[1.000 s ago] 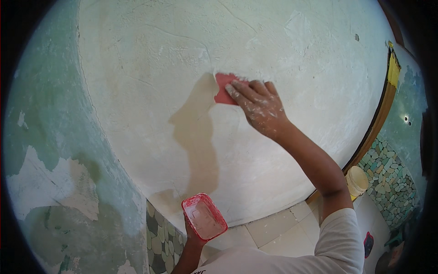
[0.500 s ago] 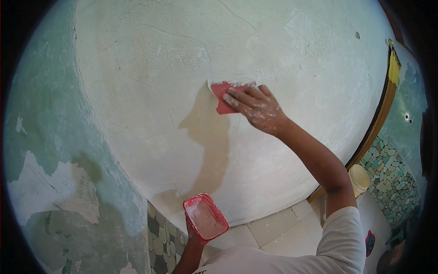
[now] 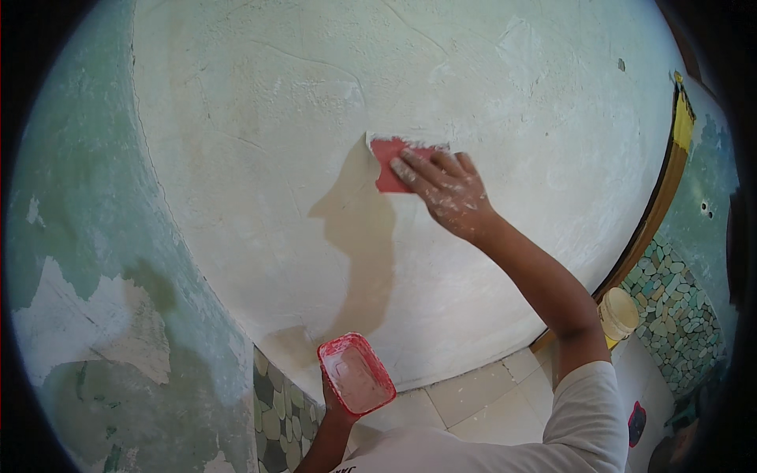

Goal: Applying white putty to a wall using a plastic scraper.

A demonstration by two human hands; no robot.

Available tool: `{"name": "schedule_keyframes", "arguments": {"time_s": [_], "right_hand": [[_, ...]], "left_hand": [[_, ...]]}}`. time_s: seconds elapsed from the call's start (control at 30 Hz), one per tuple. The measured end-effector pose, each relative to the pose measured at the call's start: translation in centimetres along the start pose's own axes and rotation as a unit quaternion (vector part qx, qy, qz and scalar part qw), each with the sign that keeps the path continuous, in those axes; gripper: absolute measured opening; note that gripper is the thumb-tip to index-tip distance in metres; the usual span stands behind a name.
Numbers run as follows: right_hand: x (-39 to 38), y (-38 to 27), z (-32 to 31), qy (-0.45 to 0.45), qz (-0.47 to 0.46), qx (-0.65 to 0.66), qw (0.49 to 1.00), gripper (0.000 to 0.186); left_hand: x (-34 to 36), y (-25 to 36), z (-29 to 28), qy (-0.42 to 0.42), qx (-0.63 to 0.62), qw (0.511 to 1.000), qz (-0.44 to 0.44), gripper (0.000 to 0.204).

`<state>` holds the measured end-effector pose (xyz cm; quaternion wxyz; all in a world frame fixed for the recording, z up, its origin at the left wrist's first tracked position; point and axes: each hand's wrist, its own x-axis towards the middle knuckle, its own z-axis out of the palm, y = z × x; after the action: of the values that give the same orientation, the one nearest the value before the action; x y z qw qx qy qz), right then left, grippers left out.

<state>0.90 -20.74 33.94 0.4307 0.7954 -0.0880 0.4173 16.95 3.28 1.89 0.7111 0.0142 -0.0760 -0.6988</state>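
The right hand (image 3: 453, 197), its grip closed on the red scraper (image 3: 386, 165), has just shifted it slightly farther up the pale wall (image 3: 489, 292), apparently reworking one patch, while the left hand (image 3: 334, 400) clasps the nearer red tub (image 3: 379, 364).

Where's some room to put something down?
Try the floor tiles showing between the wall and the white shirt, right of the red tub. They have white specks. It's crowded farther right, where the bucket is near the stones.

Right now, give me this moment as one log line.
right hand: grips scraper, against wall | scraper: smeared upper edge | left hand: holds tub | tub: pale paste inside
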Motion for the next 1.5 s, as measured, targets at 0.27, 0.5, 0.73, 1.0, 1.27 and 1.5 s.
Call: {"name": "schedule_keyframes", "arguments": {"time_s": [0.27, 0.5, 0.73, 1.0, 1.27, 1.5], "right_hand": [[0.2, 1.3, 0.4, -0.019, 0.043, -0.035, 0.998, 0.056], [0.7, 0.9, -1.0, 0.001, 0.049, -0.008, 0.999, 0.05], [0.0, 2.0, 0.4, -0.015, 0.051, -0.031, 0.998, 0.051], [1.2, 1.7, -1.0, 0.015, 0.049, -0.016, 0.999, 0.054], [0.3, 0.7, 0.1, -0.053, 0.042, 0.029, 0.997, 0.054], [1.2, 0.9, -1.6, 0.022, 0.105, 0.009, 0.994, 0.054]], "left_hand": [[0.2, -0.2, 0.6, -0.027, 0.003, 1.0, -0.007, 0.055], [-0.2, -0.2, 0.7, -0.012, 0.0, 1.0, 0.009, 0.056], [-0.2, -0.4, -0.1, -0.005, 0.012, 1.0, 0.005, 0.057], [-0.5, -0.4, 0.0, -0.022, -0.016, 1.0, 0.001, 0.059], [-0.5, -0.6, -0.2, -0.018, -0.017, 1.0, 0.001, 0.059], [-0.8, -0.5, 0.1, -0.019, -0.017, 1.0, 0.004, 0.059]]}}
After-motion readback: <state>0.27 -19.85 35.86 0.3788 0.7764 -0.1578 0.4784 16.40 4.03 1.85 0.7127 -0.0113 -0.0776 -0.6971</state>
